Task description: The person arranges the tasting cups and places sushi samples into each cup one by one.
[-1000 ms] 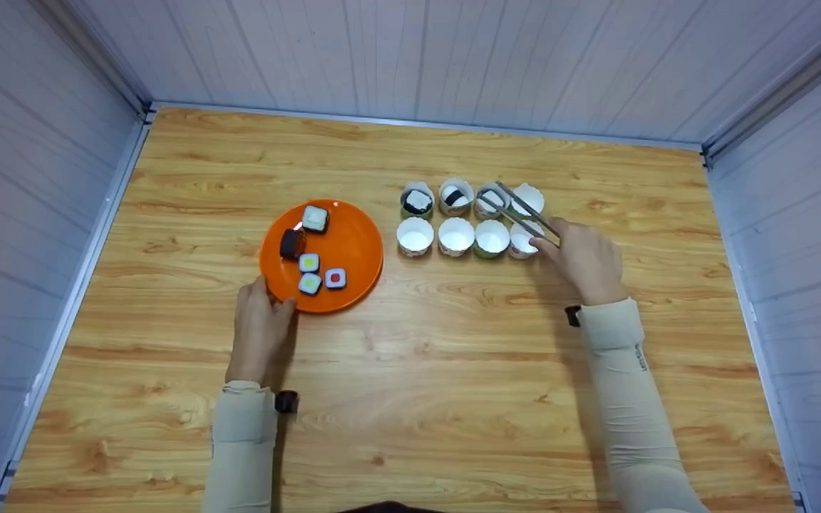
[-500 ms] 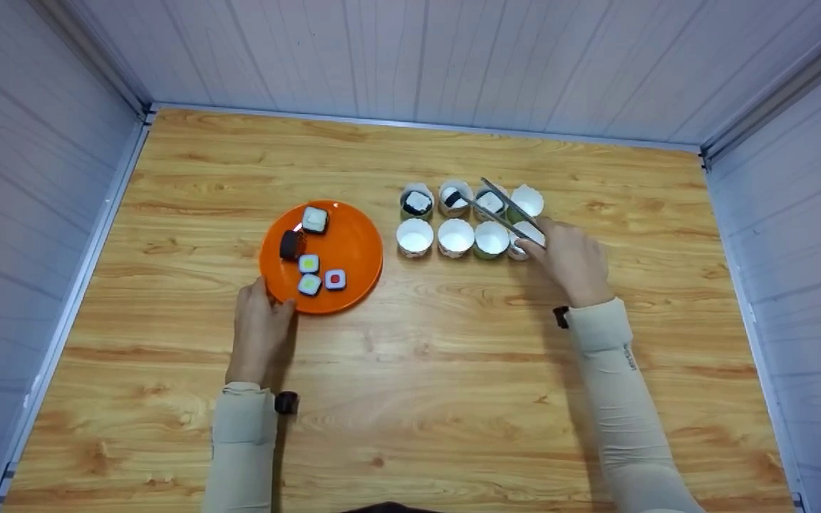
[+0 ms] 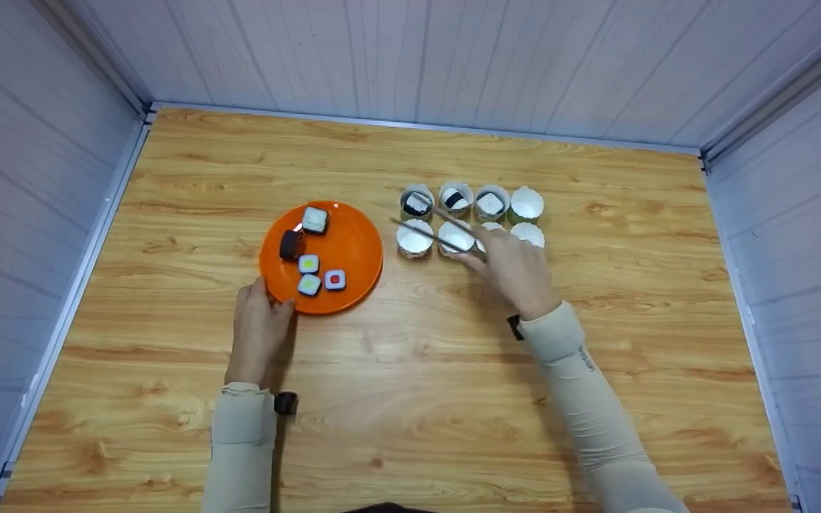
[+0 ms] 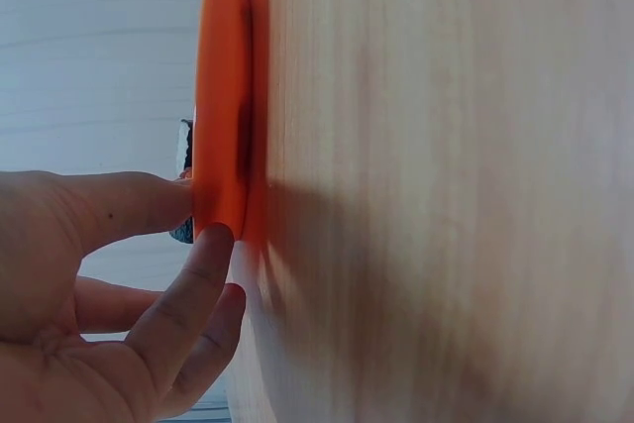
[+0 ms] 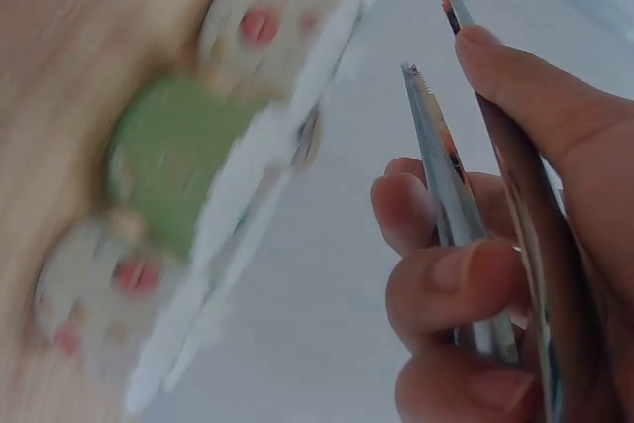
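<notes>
My left hand [image 3: 257, 331] pinches the near-left rim of an orange plate [image 3: 353, 246], thumb at the upper edge and fingertips under it. On the plate lie a white-topped sushi piece [image 3: 315, 219], a dark sushi piece [image 3: 291, 244], two small rolls with yellow centres [image 3: 308, 263] and one with a red centre [image 3: 335, 279]. My right hand [image 3: 521, 274] grips long metal tweezers [image 5: 451, 175], whose serrated tips stand apart with nothing between them. They point left above the paper cups [image 3: 415, 241]. Three back-row cups hold black-and-white sushi pieces [image 3: 490, 204].
The paper cups stand in two rows right of the plate; the right hand partly covers the front row. Patterned and green cup sides [image 5: 178, 160] show blurred in the right wrist view. Pale panel walls [image 3: 410, 64] enclose the wooden table [image 3: 410, 399] behind and on both sides.
My right hand has swept left with the tweezers, from the right-end cups to above the left ones. The left hand, plate and sushi pieces have stayed put.
</notes>
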`<state>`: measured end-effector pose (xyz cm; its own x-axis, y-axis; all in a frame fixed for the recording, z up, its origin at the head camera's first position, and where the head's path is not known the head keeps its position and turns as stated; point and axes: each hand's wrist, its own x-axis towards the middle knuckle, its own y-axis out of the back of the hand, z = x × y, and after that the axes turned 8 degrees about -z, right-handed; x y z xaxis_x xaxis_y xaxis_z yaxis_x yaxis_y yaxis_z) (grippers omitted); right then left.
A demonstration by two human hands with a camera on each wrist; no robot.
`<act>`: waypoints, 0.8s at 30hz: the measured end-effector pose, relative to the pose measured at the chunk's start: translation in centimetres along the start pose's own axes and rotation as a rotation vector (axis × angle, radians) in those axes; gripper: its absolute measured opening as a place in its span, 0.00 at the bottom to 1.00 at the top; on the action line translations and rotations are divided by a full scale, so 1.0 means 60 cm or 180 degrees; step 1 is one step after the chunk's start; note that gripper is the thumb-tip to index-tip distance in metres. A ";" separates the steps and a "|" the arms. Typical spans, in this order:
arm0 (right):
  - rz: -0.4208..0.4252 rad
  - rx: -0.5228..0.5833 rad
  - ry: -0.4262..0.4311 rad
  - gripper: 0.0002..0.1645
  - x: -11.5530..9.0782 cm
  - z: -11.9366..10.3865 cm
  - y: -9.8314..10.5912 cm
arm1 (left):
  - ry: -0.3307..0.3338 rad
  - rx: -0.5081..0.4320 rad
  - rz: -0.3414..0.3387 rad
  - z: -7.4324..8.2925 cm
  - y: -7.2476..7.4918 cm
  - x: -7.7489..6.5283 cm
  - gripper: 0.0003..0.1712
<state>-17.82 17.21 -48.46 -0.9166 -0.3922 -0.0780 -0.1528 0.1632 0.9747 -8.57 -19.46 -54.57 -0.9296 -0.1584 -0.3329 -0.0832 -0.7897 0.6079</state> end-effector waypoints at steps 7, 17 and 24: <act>-0.0093 -0.0130 0.0419 0.29 -0.003 -0.061 -0.025 | 0.0003 -0.0019 -0.0010 0.000 0.001 -0.002 0.31; -0.0161 -0.0179 0.0937 0.26 -0.018 -0.095 -0.060 | 0.0022 -0.0020 0.0007 0.001 0.000 0.001 0.30; -0.0337 -0.0212 0.0922 0.26 -0.023 -0.108 -0.078 | -0.0027 0.0023 0.0053 -0.002 -0.002 0.002 0.30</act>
<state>-13.47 11.11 -51.59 -0.7519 -0.6471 -0.1262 -0.2086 0.0518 0.9766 -8.63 -19.44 -54.77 -0.9339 -0.1663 -0.3166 -0.0703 -0.7827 0.6184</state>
